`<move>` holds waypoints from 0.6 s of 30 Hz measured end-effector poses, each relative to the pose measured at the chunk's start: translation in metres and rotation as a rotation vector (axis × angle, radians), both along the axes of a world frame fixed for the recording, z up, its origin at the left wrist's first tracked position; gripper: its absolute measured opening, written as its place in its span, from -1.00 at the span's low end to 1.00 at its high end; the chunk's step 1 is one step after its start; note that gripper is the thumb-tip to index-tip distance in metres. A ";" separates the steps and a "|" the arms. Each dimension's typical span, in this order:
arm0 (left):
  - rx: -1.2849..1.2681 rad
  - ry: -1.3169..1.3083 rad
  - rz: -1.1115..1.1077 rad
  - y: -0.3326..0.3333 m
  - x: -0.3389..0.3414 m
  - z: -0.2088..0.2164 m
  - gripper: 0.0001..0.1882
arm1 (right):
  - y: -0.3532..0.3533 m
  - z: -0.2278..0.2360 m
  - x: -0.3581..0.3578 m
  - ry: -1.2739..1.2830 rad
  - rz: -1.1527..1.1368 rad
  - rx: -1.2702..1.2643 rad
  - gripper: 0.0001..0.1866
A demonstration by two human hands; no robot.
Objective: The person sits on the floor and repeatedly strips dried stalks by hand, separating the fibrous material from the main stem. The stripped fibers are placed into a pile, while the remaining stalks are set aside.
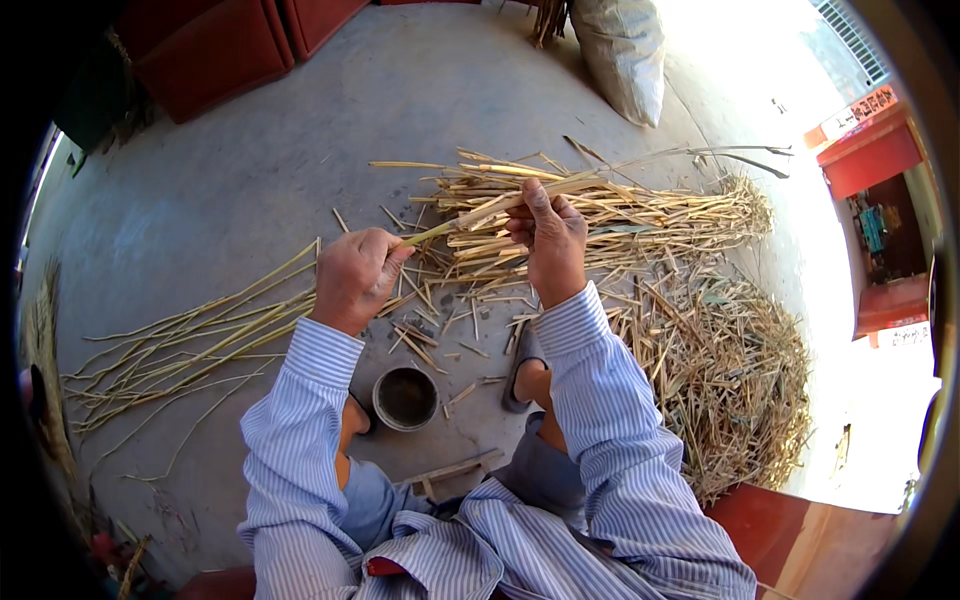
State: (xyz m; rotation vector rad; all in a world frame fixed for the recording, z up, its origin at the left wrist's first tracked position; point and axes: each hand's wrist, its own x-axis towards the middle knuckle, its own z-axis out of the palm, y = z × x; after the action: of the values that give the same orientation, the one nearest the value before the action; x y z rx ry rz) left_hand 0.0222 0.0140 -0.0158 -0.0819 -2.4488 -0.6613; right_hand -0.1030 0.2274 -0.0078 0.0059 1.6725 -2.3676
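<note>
A long plant stalk (pixel 430 234) stretches between my two hands, green near the left one and wrapped in a pale dry sheath toward the right. My left hand (pixel 357 276) is closed in a fist round its green part. With thumb and fingers my right hand (pixel 548 238) pinches the sheathed part, and a long dry leaf (pixel 700 152) trails off past it to the right. Beneath the right hand lies a thick bundle of straw-coloured stalks (pixel 670 215) on the floor. Several thin, bare greenish stems (pixel 190 345) fan out left of my left hand.
A heap of dry scraps (pixel 725 385) lies to my right. Between my feet stands a small round bowl (pixel 405 428), dark inside, near a wooden stool (pixel 460 468). Short cut pieces litter the floor. A pale sack (pixel 622 60) and red seats (pixel 205 55) stand farther off.
</note>
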 end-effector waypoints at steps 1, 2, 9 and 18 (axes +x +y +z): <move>-0.029 0.018 -0.006 0.000 0.002 0.005 -0.79 | 0.002 0.004 -0.001 0.003 -0.013 0.018 -0.64; -0.059 0.036 -0.011 0.000 0.005 0.010 -0.80 | 0.006 0.006 -0.003 0.007 -0.026 0.037 -0.64; -0.025 -0.348 0.069 -0.052 0.038 0.002 -0.80 | 0.056 -0.009 -0.050 -0.031 -0.200 -0.131 -0.79; -0.186 -0.329 -0.028 -0.045 0.030 -0.007 -0.79 | 0.104 -0.030 -0.077 -0.236 -0.217 -0.264 -0.76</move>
State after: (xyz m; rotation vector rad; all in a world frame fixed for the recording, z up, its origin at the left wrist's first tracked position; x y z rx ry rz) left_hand 0.0521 -0.0310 -0.0231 -0.0862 -2.8274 -0.4875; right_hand -0.1804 0.3312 -0.0382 0.4224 1.3006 -2.6073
